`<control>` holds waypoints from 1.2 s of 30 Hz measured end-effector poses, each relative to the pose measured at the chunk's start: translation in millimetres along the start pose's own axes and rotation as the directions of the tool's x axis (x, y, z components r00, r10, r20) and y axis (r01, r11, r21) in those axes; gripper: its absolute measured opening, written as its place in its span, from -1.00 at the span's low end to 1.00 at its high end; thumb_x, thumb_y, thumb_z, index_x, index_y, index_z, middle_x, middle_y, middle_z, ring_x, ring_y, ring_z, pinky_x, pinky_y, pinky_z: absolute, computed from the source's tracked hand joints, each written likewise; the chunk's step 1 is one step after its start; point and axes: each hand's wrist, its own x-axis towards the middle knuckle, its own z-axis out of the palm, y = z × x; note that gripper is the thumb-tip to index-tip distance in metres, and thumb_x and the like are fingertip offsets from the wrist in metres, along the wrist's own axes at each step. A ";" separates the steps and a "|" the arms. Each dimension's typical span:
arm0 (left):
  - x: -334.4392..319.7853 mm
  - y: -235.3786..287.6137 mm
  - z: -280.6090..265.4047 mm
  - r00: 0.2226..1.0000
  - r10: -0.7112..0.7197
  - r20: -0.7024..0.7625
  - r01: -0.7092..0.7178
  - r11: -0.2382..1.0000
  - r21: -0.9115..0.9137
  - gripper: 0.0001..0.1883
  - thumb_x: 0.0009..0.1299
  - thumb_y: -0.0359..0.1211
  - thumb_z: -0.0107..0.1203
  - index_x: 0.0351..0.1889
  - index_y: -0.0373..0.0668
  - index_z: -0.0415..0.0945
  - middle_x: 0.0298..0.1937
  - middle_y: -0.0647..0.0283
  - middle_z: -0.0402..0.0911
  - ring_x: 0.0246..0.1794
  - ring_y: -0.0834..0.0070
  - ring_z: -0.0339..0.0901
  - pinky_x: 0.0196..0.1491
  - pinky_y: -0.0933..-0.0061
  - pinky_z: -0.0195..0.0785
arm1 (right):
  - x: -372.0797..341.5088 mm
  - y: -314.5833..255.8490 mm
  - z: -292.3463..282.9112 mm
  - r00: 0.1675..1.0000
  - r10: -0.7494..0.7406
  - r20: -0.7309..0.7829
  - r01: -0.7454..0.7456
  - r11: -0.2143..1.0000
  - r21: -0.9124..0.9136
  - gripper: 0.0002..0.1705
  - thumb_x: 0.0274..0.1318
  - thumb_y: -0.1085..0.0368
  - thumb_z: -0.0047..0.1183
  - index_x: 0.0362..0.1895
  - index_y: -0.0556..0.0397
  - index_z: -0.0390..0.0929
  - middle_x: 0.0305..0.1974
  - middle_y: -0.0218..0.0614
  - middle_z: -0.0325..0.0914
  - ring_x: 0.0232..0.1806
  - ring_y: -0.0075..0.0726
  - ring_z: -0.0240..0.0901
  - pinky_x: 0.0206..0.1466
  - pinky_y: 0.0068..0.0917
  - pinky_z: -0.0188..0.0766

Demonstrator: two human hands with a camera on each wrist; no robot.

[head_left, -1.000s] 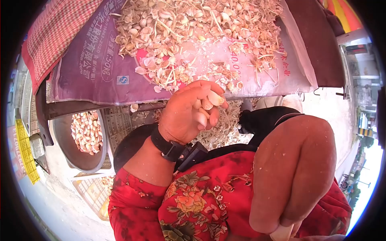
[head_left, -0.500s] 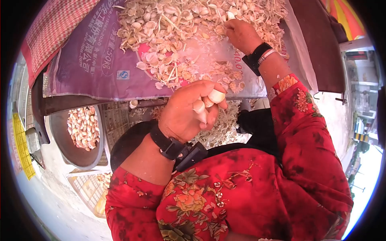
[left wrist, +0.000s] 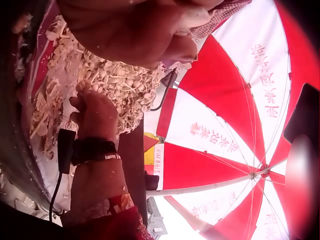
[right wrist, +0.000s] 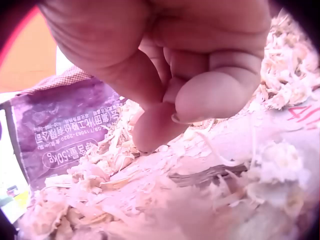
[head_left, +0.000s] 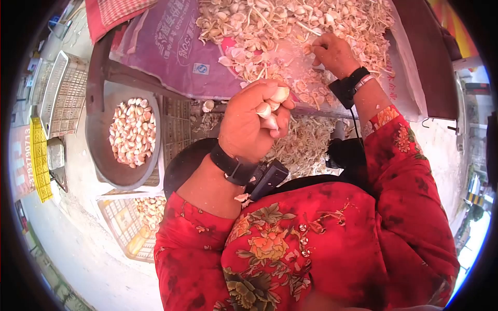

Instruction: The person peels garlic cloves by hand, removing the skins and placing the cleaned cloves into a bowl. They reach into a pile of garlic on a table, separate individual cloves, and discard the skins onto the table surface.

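My left hand [head_left: 254, 119] is raised in front of the bag's near edge. It holds several garlic cloves [head_left: 268, 122], pale and partly peeled, between its curled fingers and thumb. Over the flattened purple bag [head_left: 150, 57], my right hand [head_left: 337, 54] points down with its fingers bent inward. In the right wrist view its thumb and fingertips [right wrist: 215, 97] come close together just above loose husks [right wrist: 110, 160], and no clove shows between them. A broad heap of garlic cloves and papery skins [head_left: 249, 23] spreads beyond both hands.
A grey basin [head_left: 98, 155] of cloves stands low at the left, beside plastic crates [head_left: 67, 93]. Below it, another crate [head_left: 119, 223] contains cloves. Husks [head_left: 306, 142] lie under the table's edge. A red and white umbrella [left wrist: 215, 130] spreads overhead.
My right hand first came up from near the body to the heap, beside a white clove. It has since drawn back nearer me. The left hand keeps its cloves; the head view has shifted left.
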 end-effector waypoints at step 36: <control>-10.3 -10.6 14.3 0.950 -0.311 0.037 0.190 0.666 0.722 -0.76 0.23 -0.50 -0.03 -0.14 -0.36 0.44 -0.47 0.11 0.56 -0.75 0.54 0.47 -0.84 0.63 0.07 | -147.4 -95.2 -1.4 0.909 -0.389 0.151 0.355 0.911 0.211 -0.85 0.03 0.48 0.05 -0.25 0.12 0.56 -0.42 -0.20 0.50 -0.35 -0.19 0.50 -0.24 -0.43 0.41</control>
